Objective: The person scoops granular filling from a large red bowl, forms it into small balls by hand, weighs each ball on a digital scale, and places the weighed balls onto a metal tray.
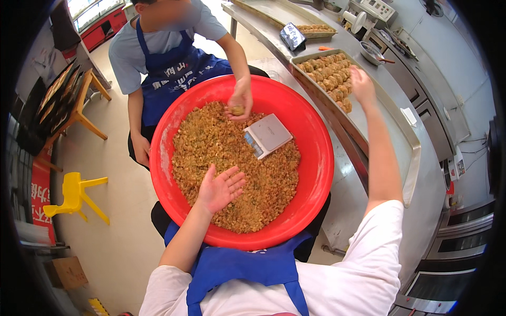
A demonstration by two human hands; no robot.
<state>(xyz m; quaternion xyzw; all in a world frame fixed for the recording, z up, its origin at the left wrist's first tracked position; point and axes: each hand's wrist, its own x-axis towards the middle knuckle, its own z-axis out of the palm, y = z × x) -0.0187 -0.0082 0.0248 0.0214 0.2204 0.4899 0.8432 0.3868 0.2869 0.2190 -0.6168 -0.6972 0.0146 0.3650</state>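
Over the red basin (317,152), the left hand (220,189) spreads empty; right of the basin, the right hand (362,86) blurs, grip unclear.

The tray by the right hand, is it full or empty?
The tray is partly full: brown lumps sit at its far end; nearer, it's bare.

The table (406,87) carries a near tray (392,145), a far tray (274,10), a phone (293,37) (between the trays) and a bowl (372,53).
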